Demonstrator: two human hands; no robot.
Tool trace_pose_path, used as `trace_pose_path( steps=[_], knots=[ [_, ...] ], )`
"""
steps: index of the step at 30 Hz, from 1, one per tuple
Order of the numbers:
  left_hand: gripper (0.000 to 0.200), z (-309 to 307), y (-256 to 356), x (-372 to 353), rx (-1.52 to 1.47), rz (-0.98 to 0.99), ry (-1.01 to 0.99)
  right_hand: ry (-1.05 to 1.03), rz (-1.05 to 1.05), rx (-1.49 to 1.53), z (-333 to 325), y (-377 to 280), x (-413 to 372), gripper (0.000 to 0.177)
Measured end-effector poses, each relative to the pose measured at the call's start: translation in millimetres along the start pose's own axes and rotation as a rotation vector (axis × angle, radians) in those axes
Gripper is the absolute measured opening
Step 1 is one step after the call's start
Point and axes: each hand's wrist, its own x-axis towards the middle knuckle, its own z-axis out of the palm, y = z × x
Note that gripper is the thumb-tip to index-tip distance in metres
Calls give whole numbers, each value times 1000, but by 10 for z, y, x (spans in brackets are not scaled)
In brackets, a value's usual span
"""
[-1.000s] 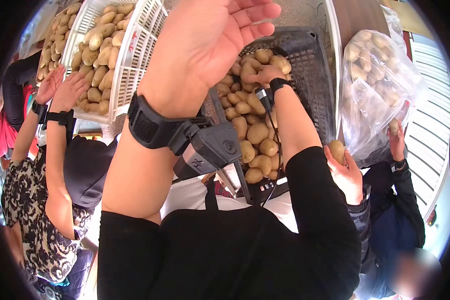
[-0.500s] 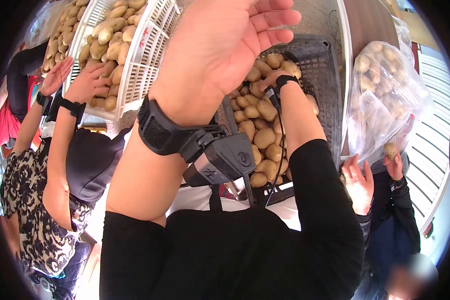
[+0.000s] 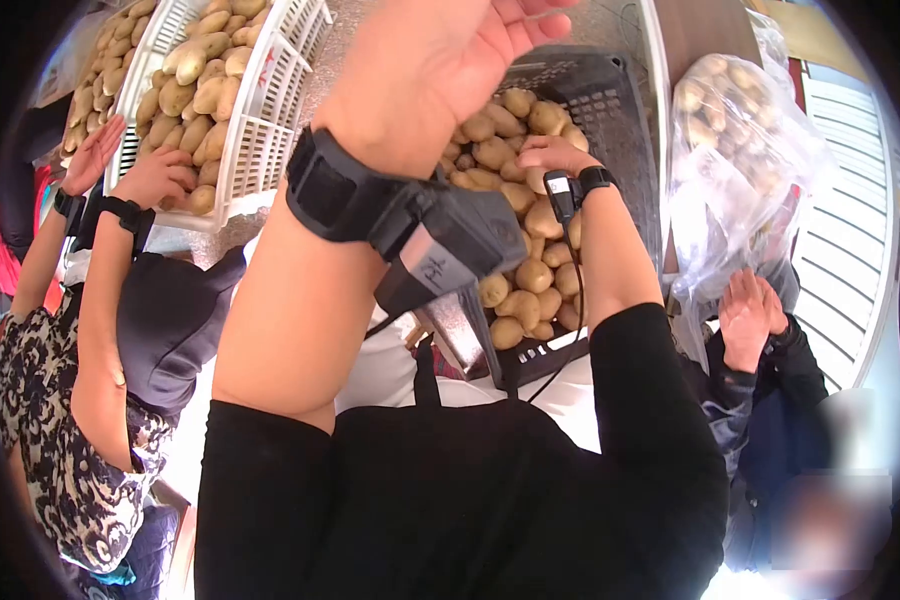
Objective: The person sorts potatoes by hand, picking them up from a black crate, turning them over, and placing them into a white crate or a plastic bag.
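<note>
My left hand (image 3: pixel 440 70) is raised high in front, its palm facing up and its fingers apart, partly cut off by the top edge. It holds nothing; a black strapped device (image 3: pixel 440 240) sits on the wrist. My right hand (image 3: pixel 560 156) rests on top of the potatoes (image 3: pixel 532 274) inside a black crate (image 3: pixel 610 110), fingers loosely spread and touching them. Its thumb side is partly hidden. A black wristband with a small cabled camera (image 3: pixel 562 195) is on the right wrist.
At the left, a co-worker's hands (image 3: pixel 155 178) are by a white crate (image 3: pixel 270 105) of potatoes. A clear plastic bag (image 3: pixel 740 140) of potatoes lies at the right, above another co-worker's hands (image 3: pixel 750 315). A cable crosses the black crate's front.
The view has shifted, so crates and bag appear further left and higher. My right hand now shows more, with fingers over the potatoes. The co-worker's hands at the right have come together.
</note>
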Motion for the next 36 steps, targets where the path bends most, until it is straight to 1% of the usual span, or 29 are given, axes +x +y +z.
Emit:
trace_pose_path(
  steps=[1,2,3,4,5,7,8,10,11,12,13,14,16,17,19,20,22,24,25,26,28,29,30,32,33,34,36],
  knots=[
    [12,39,7,-22,19,-2,48,16,-145,-25,35,-17,-207,39],
    [12,43,-5,-28,13,-7,36,33,-293,-54,106,-24,-394,38],
    [12,32,-18,-15,4,13,12,86,-400,-101,220,28,-532,39],
    [12,27,-39,-11,-5,31,-12,192,-533,-168,377,150,-589,42],
    [12,34,-57,-15,-9,39,-28,349,-559,-325,631,140,-747,40],
    [12,64,-98,-14,-3,22,-46,329,-569,-651,1037,209,-809,38],
    [11,85,-124,-17,7,16,-51,319,-537,-739,1268,286,-844,46],
    [11,115,-187,-32,-6,-9,-82,565,-541,-805,1503,328,-896,49],
    [11,119,-224,-43,-19,-16,-71,580,-532,-805,1507,321,-914,49],
    [10,115,-257,-52,-33,-24,-56,543,-505,-766,1493,310,-926,48],
    [10,98,-282,-56,-34,-29,-67,506,-479,-726,1466,304,-945,47],
    [10,89,-288,-62,-42,-28,-89,513,-475,-728,1411,252,-1000,47],
    [10,71,-285,-34,-56,-18,-109,364,-393,-614,1290,126,-1077,47],
    [10,69,-270,-21,-71,-33,-90,360,-396,-621,1193,171,-971,47],
    [10,51,-239,4,-91,-43,-56,598,-630,-359,912,361,-674,43],
    [10,57,-222,11,-84,-39,-64,588,-631,-360,810,367,-667,43],
    [11,74,-189,18,-70,-32,-67,847,-463,-355,577,326,-677,35],
    [12,84,-135,-8,-13,1,-89,877,-309,-395,359,360,-506,33],
    [12,95,-109,-12,-10,11,-78,906,-304,-409,278,381,-432,37],
    [12,110,-89,-15,-3,3,-28,893,-318,-411,196,423,-310,37],
    [12,92,-47,-10,7,12,42,959,-235,-441,55,498,-5,44],
    [12,70,-25,-5,5,4,63,912,-173,-481,-3,440,49,45],
    [13,45,-1,0,4,-3,83,897,-193,-481,-60,459,154,45],
    [13,11,54,6,23,17,98,863,-46,-652,-105,420,317,46],
    [13,-2,73,6,29,16,105,894,3,-686,-67,396,327,42],
    [13,-16,88,8,33,12,111,882,-7,-684,-27,378,372,42],
    [13,-38,111,29,20,-7,127,974,88,-761,26,425,467,33]
  ],
)
